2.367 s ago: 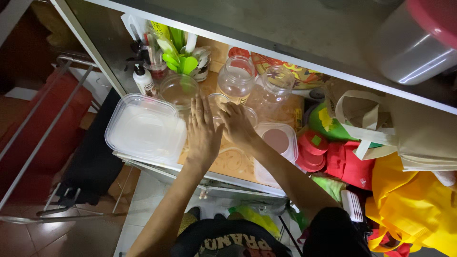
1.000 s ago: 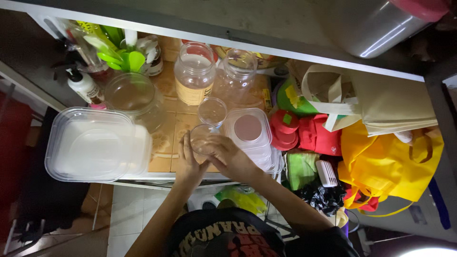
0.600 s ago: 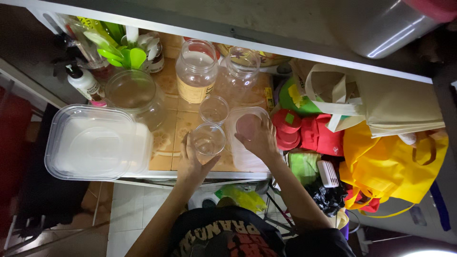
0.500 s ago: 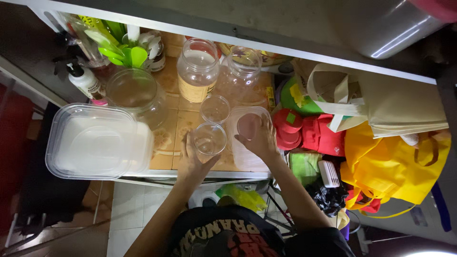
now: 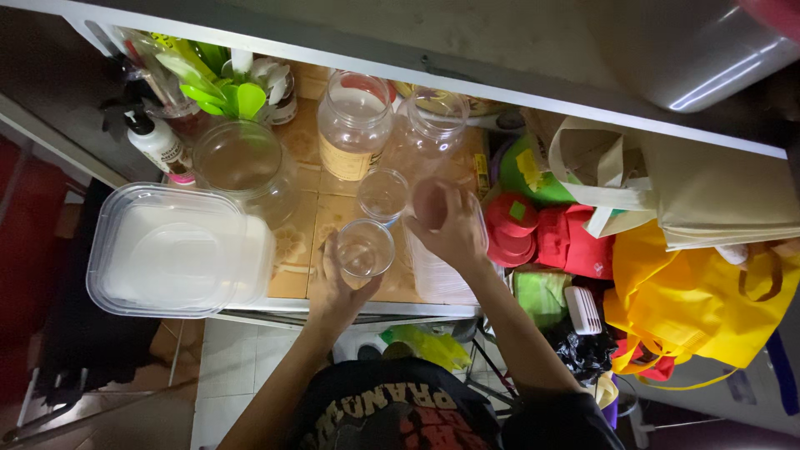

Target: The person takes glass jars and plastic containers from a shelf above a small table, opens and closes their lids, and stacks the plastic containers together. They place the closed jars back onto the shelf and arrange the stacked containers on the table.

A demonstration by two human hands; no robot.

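My left hand (image 5: 335, 287) is wrapped around a small clear plastic cup (image 5: 365, 248) standing near the front edge of a tiled shelf (image 5: 293, 282). A second small clear cup (image 5: 382, 193) stands just behind it. My right hand (image 5: 451, 229) rests on top of a stack of clear rectangular containers (image 5: 433, 279) and grips a round pinkish lid (image 5: 427, 202) at the stack's far end. Behind them stand a glass jar with a tan label (image 5: 353, 125) and a clear plastic jar (image 5: 431, 119).
A big clear lidded box (image 5: 175, 250) overhangs the shelf's left front. A wide glass bowl-jar (image 5: 239, 162), a white pump bottle (image 5: 158, 143) and green utensils (image 5: 221, 79) are at back left. Red lids (image 5: 512, 227), cloth bags (image 5: 708, 196) and a yellow bag (image 5: 708, 308) crowd the right.
Both hands pulled back from the jars toward the shelf front. My left hand took the near cup; my right hand moved right onto the container stack and closed on the pinkish lid.
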